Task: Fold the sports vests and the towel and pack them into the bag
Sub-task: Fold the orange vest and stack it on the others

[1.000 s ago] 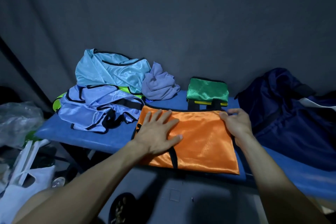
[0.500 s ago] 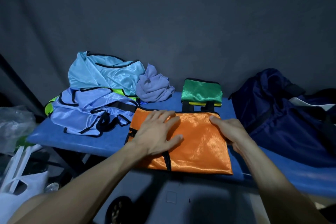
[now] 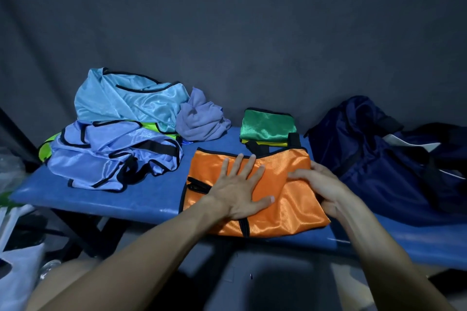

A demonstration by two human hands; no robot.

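An orange sports vest [image 3: 290,199] with black trim lies partly folded at the front of the blue bench [image 3: 141,197]. My left hand [image 3: 240,189] presses flat on its left half, fingers spread. My right hand [image 3: 321,187] rests on the vest's right side, fingers pointing left across the fabric. Behind it sits a folded green vest [image 3: 267,127] on a folded yellow one. At the left lie a crumpled light-blue vest [image 3: 126,101], a lavender-blue vest [image 3: 111,156] and a neon-green one [image 3: 46,146] underneath. A purple-grey towel [image 3: 202,118] is bunched beside them. The navy bag [image 3: 379,159] stands at the right.
A dark grey curtain hangs close behind the bench. White and clear plastic bags [image 3: 15,272] lie on the floor at the lower left, beside the bench's dark legs [image 3: 83,230]. The grey floor shows below the bench's front edge.
My right hand has slid from the vest's far right corner inward and down across the orange fabric. My left hand stays pressed on the vest. The camera has shifted slightly.
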